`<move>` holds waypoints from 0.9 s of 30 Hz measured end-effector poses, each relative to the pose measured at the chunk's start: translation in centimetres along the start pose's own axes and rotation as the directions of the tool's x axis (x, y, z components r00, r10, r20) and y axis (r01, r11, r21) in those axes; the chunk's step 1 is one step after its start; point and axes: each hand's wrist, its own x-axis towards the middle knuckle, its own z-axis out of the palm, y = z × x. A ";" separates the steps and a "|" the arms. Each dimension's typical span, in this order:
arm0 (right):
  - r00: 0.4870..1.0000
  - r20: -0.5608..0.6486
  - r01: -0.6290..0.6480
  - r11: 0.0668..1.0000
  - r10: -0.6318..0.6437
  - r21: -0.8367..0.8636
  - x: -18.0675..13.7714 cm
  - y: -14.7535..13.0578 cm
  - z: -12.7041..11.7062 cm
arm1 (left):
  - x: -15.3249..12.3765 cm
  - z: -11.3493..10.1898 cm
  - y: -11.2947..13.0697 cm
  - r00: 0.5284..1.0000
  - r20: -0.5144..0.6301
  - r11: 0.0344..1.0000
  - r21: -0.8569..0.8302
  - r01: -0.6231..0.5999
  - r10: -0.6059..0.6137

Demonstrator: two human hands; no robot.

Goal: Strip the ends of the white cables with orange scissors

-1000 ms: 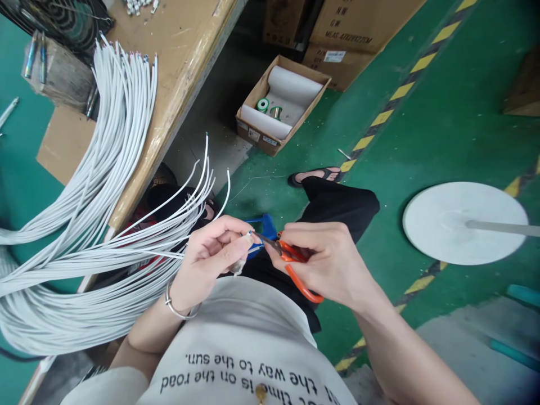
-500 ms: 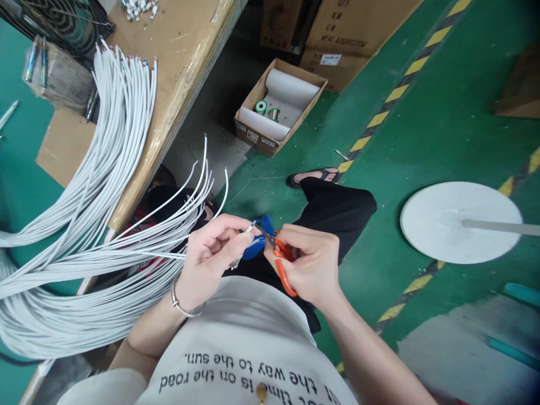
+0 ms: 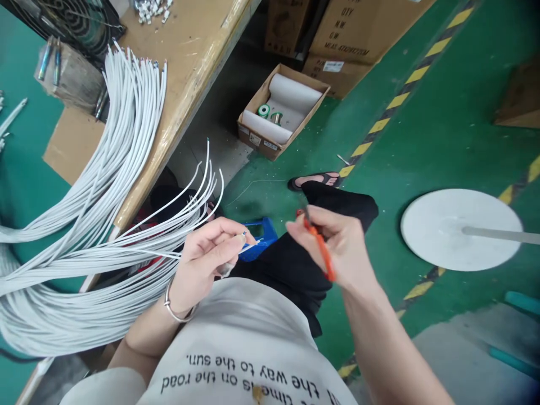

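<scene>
My left hand point(image 3: 213, 253) has its grip pinched on a white cable end point(image 3: 252, 247), above my black trousers point(image 3: 274, 275). My right hand point(image 3: 340, 242) has its grip wrapped around an orange-handled cutting tool point(image 3: 322, 250), apart from the cable end; blades blurred, opening cannot be told. Loose white cables point(image 3: 109, 309) run beside my left hand, others across the table point(image 3: 189, 62).

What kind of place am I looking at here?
Probably a factory or workshop floor where cables are handled: many white cables lie over a workbench, black-and-yellow stripes mark the green floor, and an open carton holds small spools.
</scene>
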 end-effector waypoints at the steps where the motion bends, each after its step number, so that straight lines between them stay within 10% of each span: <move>1: 0.995 0.099 0.024 0.999 -0.020 -0.034 -0.3 -0.5 0.5 | 0.0 0.1 0.0 1.000 0.005 1.000 0.002 -0.004 0.004; 9: 0.904 0.427 0.076 0.975 0.021 -0.208 -0.3 -2.8 1.0 | -0.4 -0.4 -1.1 0.999 0.016 0.995 0.090 -0.031 0.030; 27: 0.923 0.378 0.187 0.947 -0.078 -0.261 -0.3 -2.7 1.3 | -0.2 -0.4 -1.1 0.999 -0.030 0.995 0.092 -0.025 0.028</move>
